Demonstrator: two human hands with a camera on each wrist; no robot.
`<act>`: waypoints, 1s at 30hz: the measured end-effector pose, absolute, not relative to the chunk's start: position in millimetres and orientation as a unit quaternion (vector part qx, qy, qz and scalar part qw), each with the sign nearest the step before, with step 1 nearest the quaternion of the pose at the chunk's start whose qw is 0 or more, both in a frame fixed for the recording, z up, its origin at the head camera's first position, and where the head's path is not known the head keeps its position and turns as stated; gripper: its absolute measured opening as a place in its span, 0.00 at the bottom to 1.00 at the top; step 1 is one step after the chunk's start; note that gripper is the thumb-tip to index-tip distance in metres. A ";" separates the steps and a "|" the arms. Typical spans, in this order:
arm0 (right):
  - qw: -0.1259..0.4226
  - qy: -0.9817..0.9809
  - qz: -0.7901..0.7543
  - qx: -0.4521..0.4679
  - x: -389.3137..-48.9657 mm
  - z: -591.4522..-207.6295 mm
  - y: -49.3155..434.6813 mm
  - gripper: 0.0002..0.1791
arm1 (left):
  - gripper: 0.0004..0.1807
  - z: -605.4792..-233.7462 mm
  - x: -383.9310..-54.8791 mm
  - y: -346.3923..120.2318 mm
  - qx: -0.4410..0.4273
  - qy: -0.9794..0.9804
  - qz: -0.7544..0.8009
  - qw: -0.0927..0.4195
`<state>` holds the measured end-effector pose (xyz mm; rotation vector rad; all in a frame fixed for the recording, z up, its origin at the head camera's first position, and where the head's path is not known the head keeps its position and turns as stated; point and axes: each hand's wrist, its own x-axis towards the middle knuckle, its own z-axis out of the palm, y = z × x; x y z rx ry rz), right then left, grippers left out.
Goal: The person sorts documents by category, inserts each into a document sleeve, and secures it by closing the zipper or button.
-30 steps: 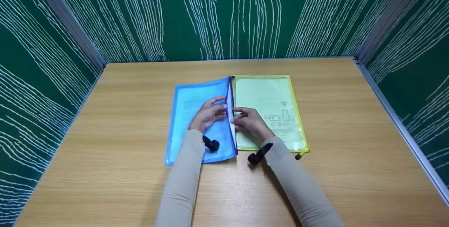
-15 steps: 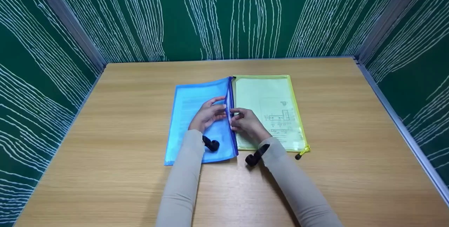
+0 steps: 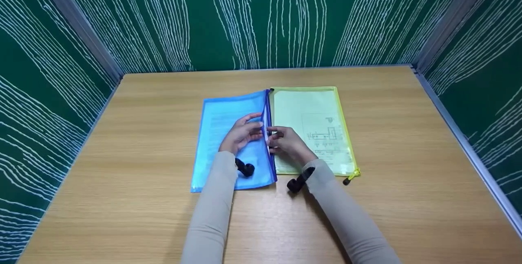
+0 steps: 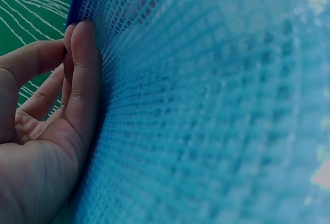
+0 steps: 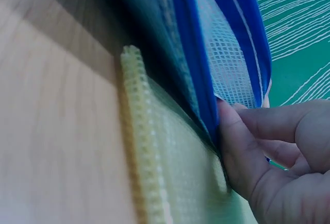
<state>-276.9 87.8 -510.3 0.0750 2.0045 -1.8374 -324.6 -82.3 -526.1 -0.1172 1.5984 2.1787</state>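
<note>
A blue mesh zipper pouch (image 3: pixel 218 137) lies left of centre on the table, its dark blue zipper edge raised and parted. My left hand (image 3: pixel 241 135) pinches the left lip of that opening. In the left wrist view, the fingers and thumb of this hand (image 4: pixel 67 126) meet over the pouch's rim. On the other side, my right hand (image 3: pixel 290 143) pinches the opposite lip; the right wrist view shows that hand (image 5: pixel 278 162) holding the blue zipper band (image 5: pixel 193 54). Whitish content shows in the slit. Beneath the right hand lies a yellow zipper pouch (image 3: pixel 306 107) containing a printed sheet.
The wooden table (image 3: pixel 155 133) is bounded by green panels (image 3: pixel 346 19) with white wavy lines. A yellow zipper pull (image 3: pixel 355 173) with a black end sticks out at the yellow pouch's near right corner. Both wrists wear small black cameras (image 3: pixel 246 169).
My right hand has shifted slightly left, bringing its lip of the blue pouch nearer the other one, so the slit is narrower than a second ago. The left hand stays in place.
</note>
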 end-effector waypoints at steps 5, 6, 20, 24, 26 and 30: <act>0.213 0.713 -0.668 0.014 -278.9 -509.1 91.9 0.29 | 0.23 -524.6 -323.7 -81.6 -0.040 0.580 0.783 0.219; 0.213 0.712 -0.669 0.013 -279.1 -508.9 93.0 0.29 | 0.23 -524.0 -323.4 -81.5 -0.041 0.584 0.781 0.218; 0.211 0.745 -0.633 0.014 -282.6 -506.8 110.7 0.23 | 0.24 -521.1 -323.9 -74.5 -0.031 0.635 0.737 0.230; 0.212 0.738 -0.641 0.019 -283.9 -507.0 116.1 0.24 | 0.24 -518.0 -323.1 -72.8 -0.038 0.654 0.718 0.237; 0.210 0.734 -0.646 0.021 -284.6 -507.6 119.3 0.25 | 0.24 -515.9 -322.1 -71.7 -0.040 0.665 0.706 0.240; 0.206 0.726 -0.655 0.026 -285.8 -507.4 126.4 0.26 | 0.24 -512.0 -319.9 -68.4 -0.041 0.689 0.683 0.241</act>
